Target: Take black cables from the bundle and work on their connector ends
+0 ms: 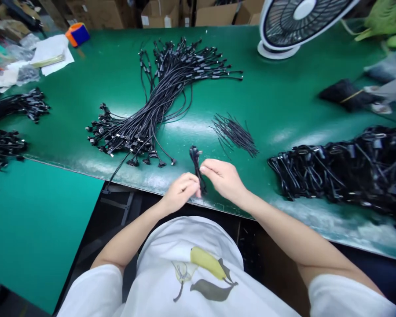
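My left hand (181,191) and my right hand (221,177) meet over the near edge of the green table (277,101). Both pinch a short folded black cable (196,165) that stands up between them, its connector ends at the top. A big fanned bundle of loose black cables (155,101) lies just beyond my left hand. A small heap of thin black twist ties (234,132) lies just beyond my right hand. A pile of bundled black cables (346,169) fills the table to the right.
A white fan (293,26) stands at the back right. More black cables (16,108) lie at the far left near papers (49,53) and an orange and blue tape roll (77,34). Cardboard boxes (158,13) line the back. A second green table (29,229) sits lower left.
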The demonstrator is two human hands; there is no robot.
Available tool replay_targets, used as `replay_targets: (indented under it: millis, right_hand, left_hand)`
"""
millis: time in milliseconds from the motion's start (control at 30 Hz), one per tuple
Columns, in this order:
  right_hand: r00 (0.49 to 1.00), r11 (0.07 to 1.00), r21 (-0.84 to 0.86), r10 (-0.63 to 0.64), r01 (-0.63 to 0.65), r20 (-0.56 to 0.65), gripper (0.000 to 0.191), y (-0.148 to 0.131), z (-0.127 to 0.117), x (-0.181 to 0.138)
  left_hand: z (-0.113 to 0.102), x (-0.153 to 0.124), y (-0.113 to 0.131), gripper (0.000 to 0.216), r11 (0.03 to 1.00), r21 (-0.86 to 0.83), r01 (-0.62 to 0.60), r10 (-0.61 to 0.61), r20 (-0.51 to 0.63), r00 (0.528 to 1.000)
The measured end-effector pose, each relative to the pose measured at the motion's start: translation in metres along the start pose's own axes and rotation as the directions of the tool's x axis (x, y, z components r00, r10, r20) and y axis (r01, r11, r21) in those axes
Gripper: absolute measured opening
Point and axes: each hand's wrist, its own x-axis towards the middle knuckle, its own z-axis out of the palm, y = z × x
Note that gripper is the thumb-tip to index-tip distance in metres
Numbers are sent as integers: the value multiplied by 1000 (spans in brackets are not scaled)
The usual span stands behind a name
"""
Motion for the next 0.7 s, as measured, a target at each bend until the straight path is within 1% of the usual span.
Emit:
replay_targets:
  millis: [33, 100, 167, 200, 267, 300, 333, 367, 433, 533, 600, 667, 700]
  right_hand:
    - [999, 998, -36, -49, 49, 11, 30, -1, 0, -1]
    - [988, 980, -133, -148, 151, 33, 31, -3, 3, -6]
    - [971, 917, -327, -240, 228, 2, 31, -5, 7, -11]
    - [959, 859, -450, -283, 242, -26, 31, -6, 9, -14]
    - [930, 709, -668, -360, 224, -70, 29, -6, 12, -17]
    - [921, 642, -739, -381, 205, -76, 27, -6, 13, -17]
    - [919, 594, -783, -387, 186, -75, 24, -6, 15, -17]
    - [923, 567, -806, -379, 170, -72, 22, -6, 16, -17]
    - [944, 568, -814, -320, 123, -80, 25, -7, 21, -17]
    - [974, 638, -769, -192, 33, -117, 36, -5, 30, -21]
    - [986, 693, -721, -127, 13, -104, 36, 2, 31, -26]
    - [992, 732, -681, -74, -19, -107, 36, 16, 21, -35]
    - [988, 737, -672, -43, -70, -150, 37, 25, 10, -41]
  left_hand:
    - [2, 2, -7, 46, 998, -55, 19, -22, -50, 998]
    - [5, 7, -22, 42, 974, -221, 55, -86, -130, 988]
    - [7, 12, -32, 41, 931, -355, 85, -140, -132, 981]
    - [8, 13, -34, 45, 916, -390, 97, -150, -107, 983]
    - [8, 16, -34, 51, 901, -419, 110, -149, -62, 987]
    - [7, 17, -32, 52, 899, -423, 113, -149, -53, 987]
    - [7, 17, -30, 52, 899, -421, 119, -153, -49, 987]
    - [7, 18, -27, 53, 904, -409, 122, -156, -50, 987]
    - [8, 20, -23, 56, 929, -346, 127, -153, -47, 987]
    - [15, 21, -20, 57, 967, -224, 123, -133, -30, 991]
    - [20, 20, -20, 56, 976, -171, 136, -138, -1, 990]
    - [19, 16, -18, 54, 984, -109, 140, -137, 41, 990]
    - [15, 12, -17, 52, 991, -58, 124, -121, 50, 991]
